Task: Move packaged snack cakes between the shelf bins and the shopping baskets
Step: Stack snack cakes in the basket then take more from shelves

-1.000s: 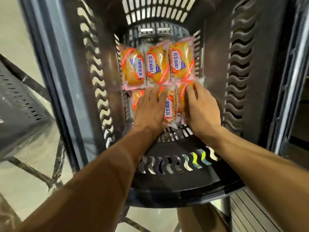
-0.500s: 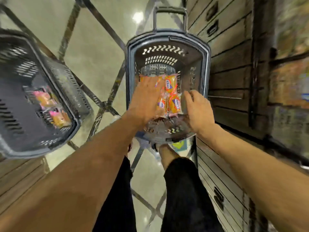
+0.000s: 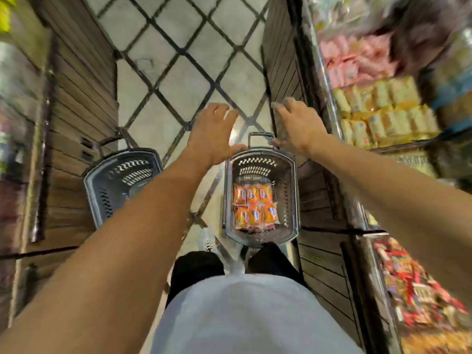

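Reaching up with my left hand (image 3: 213, 135) and right hand (image 3: 296, 129), fingers spread and empty (cakes sorted, I'd judge): snack cakes (image 3: 255, 206) lie in two rows across the right basket (image 3: 293, 200) floor.

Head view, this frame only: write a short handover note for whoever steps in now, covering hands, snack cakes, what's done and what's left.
Left hand: open, empty, raised above the baskets.
Right hand: open, empty, raised toward the shelf bins.
Snack cakes: six packs in two rows in the right basket.
Left basket: contents hidden behind the left arm.
Done: one layer loaded in the right basket.
Left: probably fetch more packs from the shelf; picture is blurred.
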